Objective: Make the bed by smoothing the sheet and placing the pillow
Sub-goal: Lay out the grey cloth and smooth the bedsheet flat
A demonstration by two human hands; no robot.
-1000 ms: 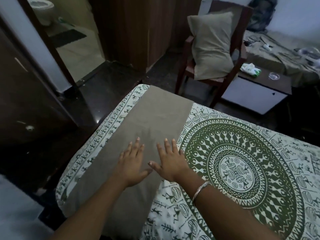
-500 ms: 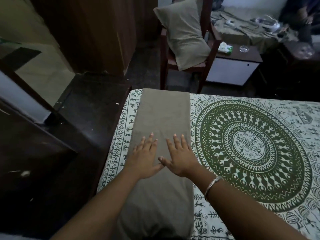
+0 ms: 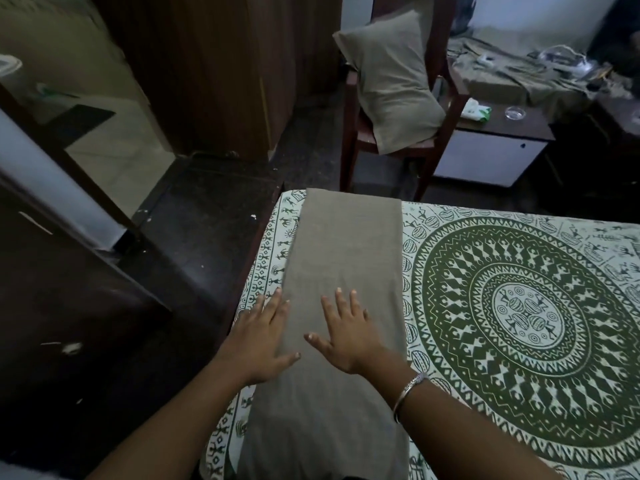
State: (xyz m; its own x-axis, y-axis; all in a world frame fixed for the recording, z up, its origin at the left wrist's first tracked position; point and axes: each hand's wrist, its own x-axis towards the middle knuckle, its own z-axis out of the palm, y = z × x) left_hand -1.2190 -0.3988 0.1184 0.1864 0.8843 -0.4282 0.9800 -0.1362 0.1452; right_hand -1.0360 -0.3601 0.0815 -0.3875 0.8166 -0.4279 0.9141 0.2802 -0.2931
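Observation:
A white sheet (image 3: 519, 306) printed with a green mandala covers the bed. Along its left side lies a long grey-brown pillow (image 3: 346, 251), flat on the sheet. My left hand (image 3: 259, 336) rests palm down with fingers spread over the pillow's left edge, partly on the sheet border. My right hand (image 3: 346, 330), a silver bangle on its wrist, lies flat and spread on the middle of the pillow. A second grey-brown pillow (image 3: 391, 88) leans upright on a wooden chair (image 3: 446, 109) beyond the bed.
A dark-topped white bedside cabinet (image 3: 491, 154) stands right of the chair, with a glass dish and a green-white packet on it. A cluttered cloth-covered surface (image 3: 519, 77) lies behind. Dark floor (image 3: 207, 209) and a doorway (image 3: 114, 140) are at the left.
My hands have drawn apart: the left slid to the pillow's left edge, the right stays on the middle. The view has shifted, showing the bed more squarely.

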